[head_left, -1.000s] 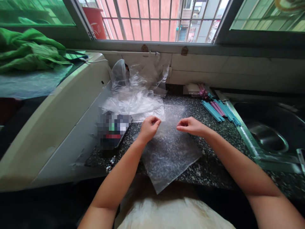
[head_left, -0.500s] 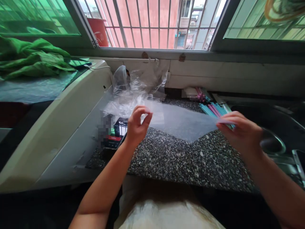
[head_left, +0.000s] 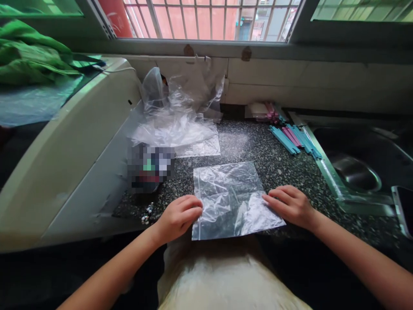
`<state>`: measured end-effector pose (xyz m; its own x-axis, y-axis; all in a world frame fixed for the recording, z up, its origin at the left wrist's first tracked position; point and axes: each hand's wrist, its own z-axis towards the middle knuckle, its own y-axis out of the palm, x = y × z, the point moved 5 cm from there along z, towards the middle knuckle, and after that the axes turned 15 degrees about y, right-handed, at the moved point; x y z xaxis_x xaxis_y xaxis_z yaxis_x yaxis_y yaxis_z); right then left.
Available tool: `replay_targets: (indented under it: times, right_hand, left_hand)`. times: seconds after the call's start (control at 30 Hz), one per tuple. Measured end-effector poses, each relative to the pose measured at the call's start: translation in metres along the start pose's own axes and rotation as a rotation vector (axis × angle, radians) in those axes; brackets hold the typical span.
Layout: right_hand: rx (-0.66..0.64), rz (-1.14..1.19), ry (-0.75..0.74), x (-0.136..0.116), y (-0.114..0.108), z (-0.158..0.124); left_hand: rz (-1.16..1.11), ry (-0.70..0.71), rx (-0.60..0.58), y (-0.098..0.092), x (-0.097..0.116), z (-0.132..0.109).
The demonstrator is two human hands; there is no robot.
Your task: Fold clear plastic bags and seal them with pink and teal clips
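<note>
A clear plastic bag [head_left: 222, 202] lies spread at the front edge of the speckled counter [head_left: 277, 172], its sealing strip on the left side. My left hand [head_left: 180, 215] grips that left edge between thumb and fingers. At the opposite side my right hand [head_left: 290, 206] has its fingertips pinched on the bag's right edge. Behind the bag is a heap of crumpled clear plastic bags [head_left: 174, 129]. Turquoise strips [head_left: 284, 140] and pink strips [head_left: 291, 136] lie beyond my right hand.
A partly pixelated phone [head_left: 150, 170] lies left of the bag, with small shiny beads [head_left: 148, 214] nearer me. The sink [head_left: 355, 168] is at the right, another phone [head_left: 403, 209] beside it. A white appliance [head_left: 74, 150] bounds the left side.
The bag, earlier stretched in the air between both hands, is now down flat at the counter's front edge. Both hands have come lower and nearer, and the view has tilted down.
</note>
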<state>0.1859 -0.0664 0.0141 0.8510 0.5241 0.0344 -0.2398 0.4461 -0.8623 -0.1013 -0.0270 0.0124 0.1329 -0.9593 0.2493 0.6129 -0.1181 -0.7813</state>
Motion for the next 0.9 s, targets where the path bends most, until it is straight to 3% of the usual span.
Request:
replay_targets:
  times: [0.17, 0.33, 0.57, 0.9]
  right_hand:
    - [-0.057, -0.026, -0.072, 0.006, 0.014, 0.017]
    - [-0.122, 0.023, -0.107, 0.006, 0.015, 0.010]
    - [-0.129, 0.037, -0.034, 0.004, 0.012, 0.003]
    - [-0.230, 0.348, 0.273, 0.015, 0.018, 0.014]
  left_hand:
    - [0.137, 0.091, -0.060, 0.006, 0.006, -0.011]
    - [0.280, 0.181, -0.090, 0.012, 0.010, -0.023]
    - [0.258, 0.162, -0.062, 0.012, 0.012, -0.027]
    - [0.145, -0.214, -0.011, 0.012, -0.009, -0.019]
